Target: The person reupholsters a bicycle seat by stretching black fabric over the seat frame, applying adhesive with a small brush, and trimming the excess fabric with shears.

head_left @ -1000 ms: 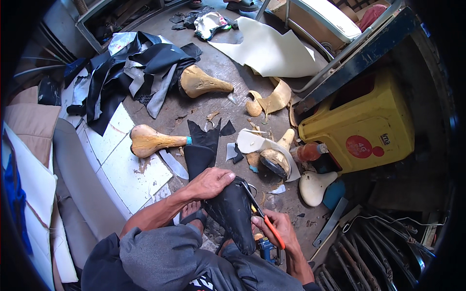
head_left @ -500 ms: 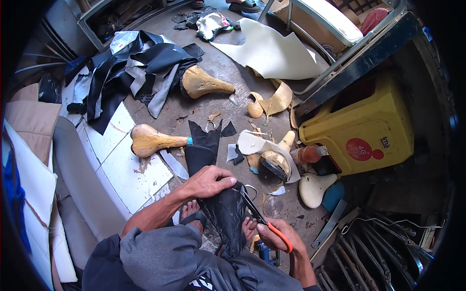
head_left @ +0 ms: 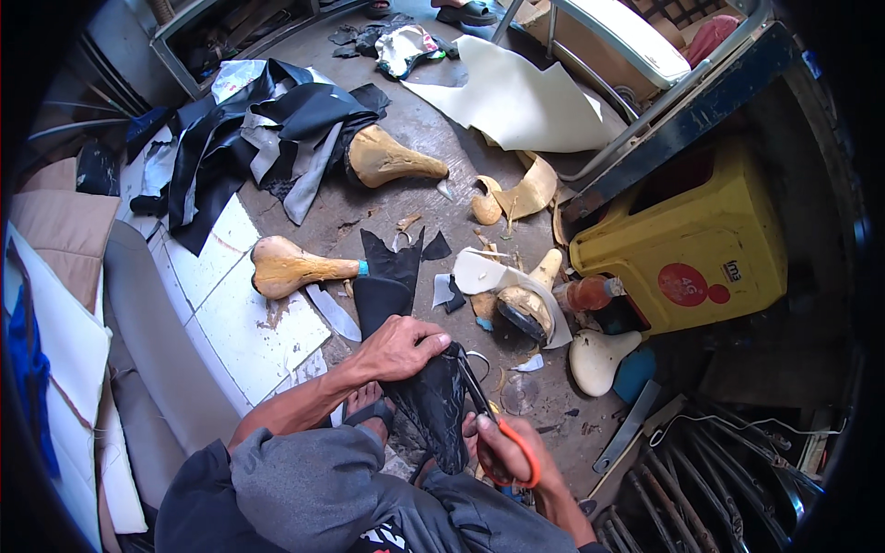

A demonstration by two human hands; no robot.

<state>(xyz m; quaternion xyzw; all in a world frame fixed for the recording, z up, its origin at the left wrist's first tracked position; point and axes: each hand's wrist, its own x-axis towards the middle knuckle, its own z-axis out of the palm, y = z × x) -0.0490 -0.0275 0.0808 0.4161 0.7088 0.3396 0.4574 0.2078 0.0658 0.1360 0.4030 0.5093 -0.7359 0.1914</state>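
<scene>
My left hand (head_left: 396,348) grips the top of a piece of black material (head_left: 433,415), which hangs between my legs. My right hand (head_left: 512,447) is closed on orange-handled scissors (head_left: 477,396), their long dark blades lying along the right edge of the black material, with the tips up beside my left fingers. Just beyond my left hand, more black cut material (head_left: 383,286) lies on the floor, near a tan saddle foam (head_left: 286,272) with a blue band at its nose.
Black scraps (head_left: 221,157), a second saddle (head_left: 387,157) and white sheet (head_left: 516,101) lie ahead. At right are a yellow stool (head_left: 691,240), pale saddle (head_left: 599,364) and metal bars (head_left: 710,479). A grey padded piece (head_left: 157,323) is at left. A person's sandalled feet (head_left: 461,11) show at top.
My right hand has turned with the scissors, so more of their orange loops shows. The lower end of the black material has shifted slightly up and left; my left hand keeps its hold.
</scene>
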